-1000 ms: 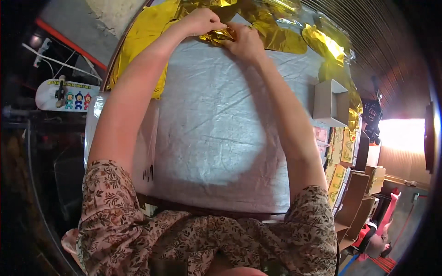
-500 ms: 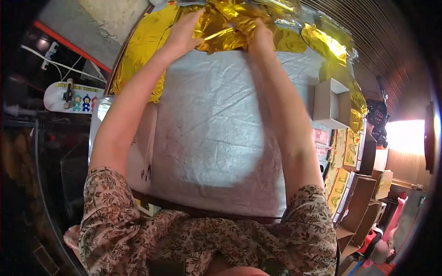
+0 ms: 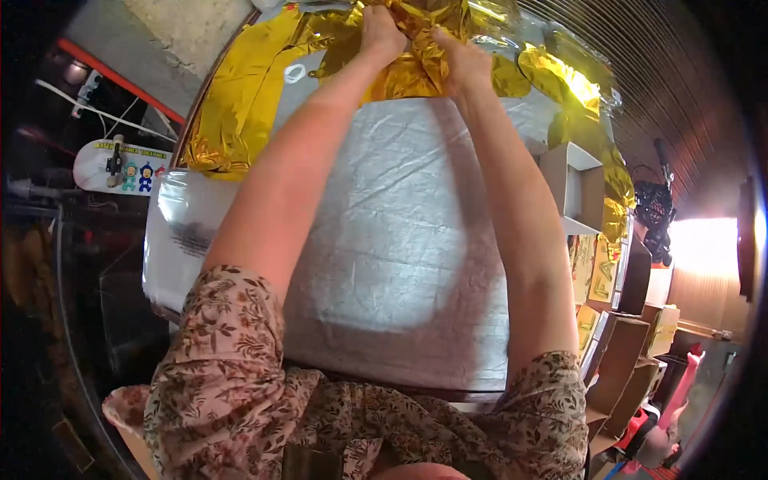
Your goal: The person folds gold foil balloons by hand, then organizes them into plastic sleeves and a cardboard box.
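Observation:
Crumpled shiny gold foil (image 3: 416, 78) is bunched between my two hands at the far edge of the table. My left hand (image 3: 382, 34) is closed on its left side, fingers partly hidden by the foil. Close by on the right, my right hand (image 3: 468, 66) grips the same foil with its thumb up. Another flat gold foil piece (image 3: 232, 104) lies to the left of my left hand. A small white ring (image 3: 295, 74) rests beside that piece. Under my forearms spreads a silver-grey table cover (image 3: 400, 216).
An open white box (image 3: 582, 192) stands on the right, with more gold foil (image 3: 560, 74) behind it. At the left edge lies a clear plastic package (image 3: 176, 232). Cardboard boxes (image 3: 620, 344) crowd the right side; a skateboard (image 3: 120, 168) is off to the left.
My left hand has moved right, closer to my right hand, bunching the foil between them. The white ring has come into view. My right hand has shifted slightly right and nearer.

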`<state>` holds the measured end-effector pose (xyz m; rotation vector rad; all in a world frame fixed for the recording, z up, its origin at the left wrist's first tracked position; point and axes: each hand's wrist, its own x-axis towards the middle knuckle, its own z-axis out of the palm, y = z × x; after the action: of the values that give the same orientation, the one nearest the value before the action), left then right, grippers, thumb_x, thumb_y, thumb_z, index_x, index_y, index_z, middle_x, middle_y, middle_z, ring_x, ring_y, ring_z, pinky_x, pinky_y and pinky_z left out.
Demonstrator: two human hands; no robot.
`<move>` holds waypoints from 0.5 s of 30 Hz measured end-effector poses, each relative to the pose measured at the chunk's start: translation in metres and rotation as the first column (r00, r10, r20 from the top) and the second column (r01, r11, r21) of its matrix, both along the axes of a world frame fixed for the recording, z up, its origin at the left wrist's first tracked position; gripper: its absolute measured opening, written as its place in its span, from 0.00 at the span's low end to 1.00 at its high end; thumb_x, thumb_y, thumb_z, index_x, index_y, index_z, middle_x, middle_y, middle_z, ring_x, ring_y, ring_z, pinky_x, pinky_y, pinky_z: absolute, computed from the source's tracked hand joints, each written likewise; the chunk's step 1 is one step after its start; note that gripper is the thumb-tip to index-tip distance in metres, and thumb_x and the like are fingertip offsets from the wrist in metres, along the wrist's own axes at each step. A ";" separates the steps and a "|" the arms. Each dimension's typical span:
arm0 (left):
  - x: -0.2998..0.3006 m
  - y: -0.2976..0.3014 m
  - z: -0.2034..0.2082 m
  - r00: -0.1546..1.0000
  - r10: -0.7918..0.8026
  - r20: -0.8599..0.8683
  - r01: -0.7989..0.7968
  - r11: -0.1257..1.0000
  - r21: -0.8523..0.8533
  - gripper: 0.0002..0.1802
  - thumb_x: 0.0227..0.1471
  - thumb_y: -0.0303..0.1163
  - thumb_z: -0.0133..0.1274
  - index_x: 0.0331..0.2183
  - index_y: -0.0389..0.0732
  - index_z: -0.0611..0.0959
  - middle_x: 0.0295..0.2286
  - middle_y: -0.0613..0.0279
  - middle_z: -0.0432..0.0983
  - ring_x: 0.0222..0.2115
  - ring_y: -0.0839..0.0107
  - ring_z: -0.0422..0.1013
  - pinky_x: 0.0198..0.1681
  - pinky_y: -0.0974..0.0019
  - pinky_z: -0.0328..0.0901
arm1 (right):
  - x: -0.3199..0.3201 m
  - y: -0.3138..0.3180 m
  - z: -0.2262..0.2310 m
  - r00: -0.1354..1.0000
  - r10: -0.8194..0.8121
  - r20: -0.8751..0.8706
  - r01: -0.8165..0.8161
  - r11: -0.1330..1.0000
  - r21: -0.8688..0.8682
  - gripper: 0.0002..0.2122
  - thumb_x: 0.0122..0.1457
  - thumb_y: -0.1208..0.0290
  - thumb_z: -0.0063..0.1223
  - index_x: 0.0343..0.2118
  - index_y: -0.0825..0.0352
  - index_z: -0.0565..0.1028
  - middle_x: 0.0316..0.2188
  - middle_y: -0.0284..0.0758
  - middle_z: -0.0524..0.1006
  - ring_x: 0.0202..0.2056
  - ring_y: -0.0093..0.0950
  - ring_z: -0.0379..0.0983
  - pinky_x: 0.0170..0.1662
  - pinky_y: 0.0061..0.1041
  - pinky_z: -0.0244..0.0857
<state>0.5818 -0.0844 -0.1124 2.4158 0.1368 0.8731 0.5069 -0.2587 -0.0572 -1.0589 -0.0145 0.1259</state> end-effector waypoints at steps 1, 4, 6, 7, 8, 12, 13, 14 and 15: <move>0.002 0.005 -0.006 1.000 0.017 0.004 -0.017 1.000 0.008 0.21 0.49 0.28 0.61 0.46 0.30 0.79 0.49 0.35 0.69 0.54 0.40 0.67 0.56 0.49 0.66 | -0.003 0.004 0.008 0.998 -0.014 0.060 0.020 0.995 -0.099 0.19 0.61 0.72 0.63 0.53 0.72 0.73 0.44 0.38 0.80 0.42 0.32 0.78 0.44 0.36 0.73; -0.008 -0.050 -0.017 0.985 -0.119 -0.127 0.106 0.989 -0.103 0.37 0.59 0.54 0.53 0.58 0.34 0.72 0.54 0.37 0.66 0.58 0.42 0.64 0.60 0.43 0.61 | 0.013 -0.049 0.006 0.969 -0.047 0.243 0.155 0.879 -0.451 0.17 0.63 0.70 0.60 0.53 0.69 0.75 0.40 0.37 0.81 0.38 0.30 0.78 0.40 0.35 0.73; -0.007 -0.053 -0.012 0.970 -0.152 -0.192 0.163 0.986 0.044 0.40 0.59 0.61 0.48 0.60 0.39 0.72 0.56 0.39 0.65 0.60 0.44 0.62 0.62 0.39 0.57 | 0.034 -0.060 0.010 0.850 -0.228 0.474 0.446 0.790 -0.421 0.11 0.57 0.68 0.66 0.36 0.72 0.82 0.28 0.31 0.80 0.26 0.23 0.73 0.32 0.30 0.70; -0.007 -0.057 -0.008 0.950 -0.175 -0.257 0.226 0.956 0.186 0.43 0.59 0.68 0.43 0.62 0.45 0.72 0.58 0.42 0.64 0.62 0.47 0.60 0.63 0.35 0.53 | 0.054 -0.075 0.016 0.823 -0.268 0.501 0.480 0.801 -0.358 0.08 0.60 0.70 0.58 0.34 0.71 0.82 0.26 0.34 0.80 0.25 0.29 0.74 0.31 0.32 0.69; -0.007 -0.065 -0.003 0.913 -0.206 -0.353 0.264 0.957 0.124 0.48 0.55 0.76 0.37 0.67 0.56 0.66 0.64 0.48 0.59 0.67 0.50 0.53 0.65 0.29 0.43 | 0.070 -0.100 0.020 0.792 -0.310 0.525 0.513 0.804 -0.299 0.10 0.62 0.71 0.50 0.32 0.70 0.81 0.24 0.37 0.80 0.24 0.34 0.74 0.31 0.35 0.68; -0.027 -0.033 0.000 0.882 -0.106 -0.459 0.220 0.955 0.202 0.60 0.44 0.87 0.36 0.71 0.67 0.50 0.72 0.59 0.38 0.72 0.47 0.34 0.68 0.25 0.30 | 0.043 -0.120 0.137 0.881 -0.319 0.349 0.460 0.750 -0.475 0.16 0.67 0.62 0.46 0.27 0.68 0.76 0.22 0.32 0.73 0.24 0.27 0.64 0.27 0.37 0.60; -0.027 -0.050 0.006 0.884 -0.143 -0.445 0.247 0.951 0.184 0.60 0.44 0.87 0.36 0.71 0.67 0.50 0.72 0.59 0.38 0.72 0.47 0.34 0.68 0.25 0.30 | 0.051 -0.174 0.157 0.761 -0.213 0.612 0.628 0.476 -0.616 0.18 0.68 0.59 0.44 0.29 0.68 0.76 0.25 0.35 0.74 0.26 0.27 0.65 0.27 0.38 0.61; -0.025 -0.093 0.012 0.852 -0.181 -0.491 0.326 0.918 0.226 0.61 0.43 0.87 0.38 0.71 0.68 0.51 0.72 0.58 0.38 0.72 0.45 0.34 0.67 0.23 0.31 | 0.075 -0.254 0.194 0.663 -0.418 0.622 0.749 0.367 -0.551 0.16 0.68 0.59 0.44 0.31 0.66 0.77 0.29 0.38 0.75 0.29 0.28 0.67 0.30 0.39 0.62; -0.026 -0.102 0.014 0.822 -0.149 -0.549 0.357 0.886 0.295 0.61 0.41 0.88 0.39 0.71 0.70 0.52 0.72 0.58 0.38 0.71 0.42 0.34 0.66 0.22 0.31 | 0.078 -0.294 0.222 0.573 -0.427 0.700 0.771 0.571 -0.282 0.16 0.67 0.57 0.48 0.35 0.66 0.79 0.33 0.40 0.77 0.34 0.30 0.71 0.34 0.38 0.67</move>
<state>0.5558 -0.1864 -0.0982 2.9011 -0.1865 0.1080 0.5846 -0.5525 0.1653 -1.6174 -0.1382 -0.9385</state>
